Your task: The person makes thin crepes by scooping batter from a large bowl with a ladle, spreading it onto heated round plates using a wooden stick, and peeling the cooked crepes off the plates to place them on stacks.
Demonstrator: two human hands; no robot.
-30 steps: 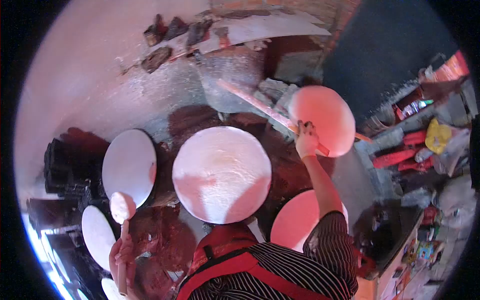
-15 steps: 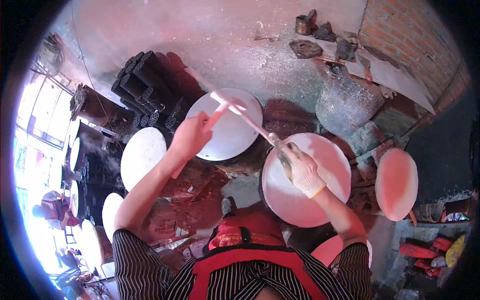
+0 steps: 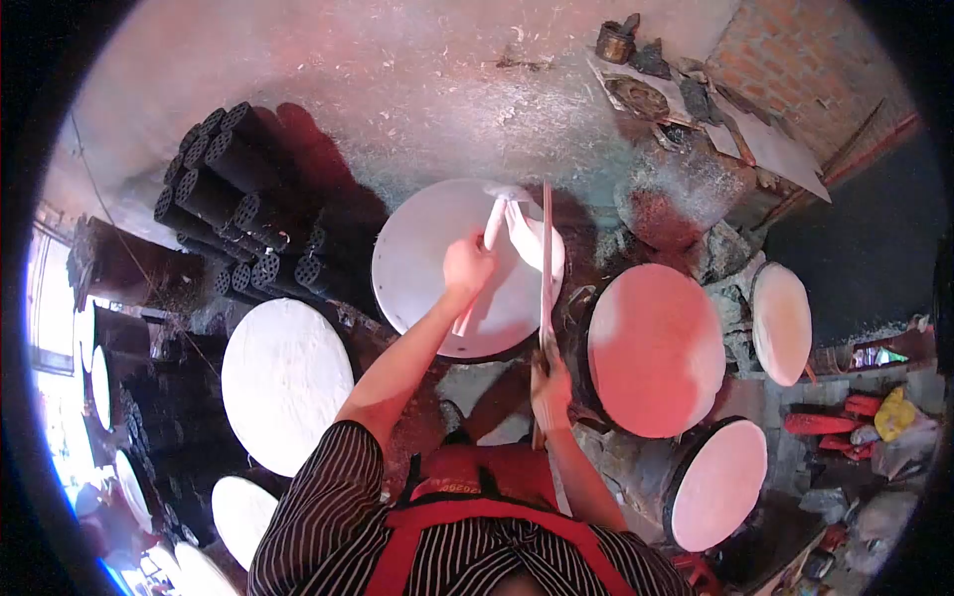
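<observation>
In the head view, my left hand (image 3: 467, 266) is closed around the pale handle of a T-shaped tool (image 3: 494, 221). Its grey head lies above the upper part of a large round pan (image 3: 432, 219) with a grey-white surface. A white, limp piece (image 3: 534, 236) hangs beside the tool head, between it and a long thin stick (image 3: 547, 273). My right hand (image 3: 551, 387) grips that stick near its lower end, below the pan's right edge. The stick points away from me. Whether the white piece touches the stick I cannot tell.
White-covered round pans stand left (image 3: 286, 387) and right (image 3: 656, 348), with several more farther out. Black honeycomb coal cylinders (image 3: 224, 184) are stacked at upper left. A board (image 3: 765, 149) with dark objects is at upper right. Red and yellow items (image 3: 845, 417) lie at far right.
The view has shifted. The stick has swung from a diagonal crossing the tool to nearly straight ahead. My right hand has come lower and closer to me. The white piece now hangs beside the tool head.
</observation>
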